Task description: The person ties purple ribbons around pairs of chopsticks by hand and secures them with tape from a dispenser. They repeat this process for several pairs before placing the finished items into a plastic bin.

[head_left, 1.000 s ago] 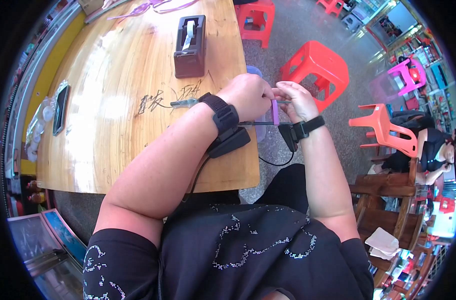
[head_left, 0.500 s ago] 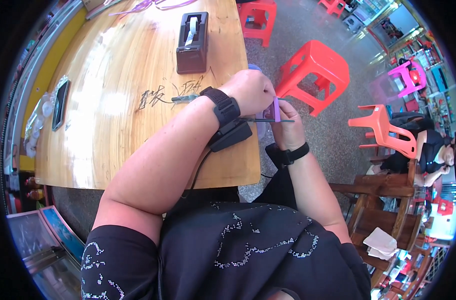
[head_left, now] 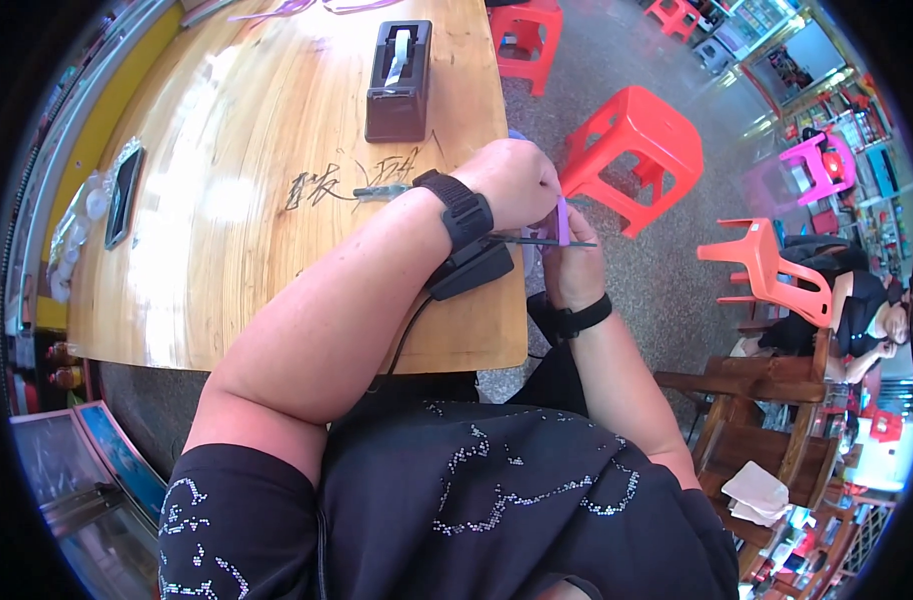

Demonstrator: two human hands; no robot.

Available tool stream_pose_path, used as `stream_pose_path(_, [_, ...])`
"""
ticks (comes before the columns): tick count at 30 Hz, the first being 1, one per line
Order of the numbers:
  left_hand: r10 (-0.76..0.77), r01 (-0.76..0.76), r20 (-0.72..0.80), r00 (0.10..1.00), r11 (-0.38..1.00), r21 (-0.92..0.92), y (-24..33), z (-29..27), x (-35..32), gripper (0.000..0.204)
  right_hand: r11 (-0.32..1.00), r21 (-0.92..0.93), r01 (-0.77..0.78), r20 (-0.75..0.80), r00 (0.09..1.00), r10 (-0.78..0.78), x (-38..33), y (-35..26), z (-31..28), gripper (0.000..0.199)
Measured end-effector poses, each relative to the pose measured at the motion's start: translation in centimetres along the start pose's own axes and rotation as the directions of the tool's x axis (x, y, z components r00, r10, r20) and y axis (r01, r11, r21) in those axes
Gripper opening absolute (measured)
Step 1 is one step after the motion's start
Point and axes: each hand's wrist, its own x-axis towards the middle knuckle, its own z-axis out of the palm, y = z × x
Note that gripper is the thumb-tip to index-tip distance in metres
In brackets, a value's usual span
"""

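Left hand [head_left: 517,180] pinches our purple strip [head_left: 563,220] just off the wooden table [head_left: 237,200]'s right edge; right hand [head_left: 574,270] grips it from below, its long axis upright between both hands.

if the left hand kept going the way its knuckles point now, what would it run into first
Probably the purple strip pinched at its fingertips, then the right hand directly beside it. Past those, the left hand faces the red stool, though depth is unclear.
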Motion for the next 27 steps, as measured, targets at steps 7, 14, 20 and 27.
stream_pose_path(7, [0.012, -0.011, -0.024, 1.0, 1.0, 0.027, -0.3, 0.2, 0.1, 0.021, 0.999, -0.036, -0.001, -0.035, 0.999, 0.0, -1.6, 0.7, -0.3, 0.022])
stream_pose_path(14, [0.024, -0.023, -0.031, 0.999, 0.999, 0.049, -0.4, 0.2, -0.1, 0.02, 0.999, -0.049, -0.02, -0.126, 0.992, 0.014, -3.0, -0.2, 1.2, 0.015])
stream_pose_path(20, [0.035, -0.033, -0.038, 0.999, 0.998, 0.062, -0.1, 0.2, -0.1, 0.02, 0.998, -0.031, -0.057, -0.196, 0.979, 0.05, -3.2, 0.2, 0.1, 0.007])
stream_pose_path(27, [0.024, -0.023, -0.017, 1.0, 0.997, 0.073, -0.3, 0.2, 0.0, 0.02, 0.968, -0.247, -0.041, -0.223, 0.975, -0.016, -3.2, 0.2, 0.1, 0.011])
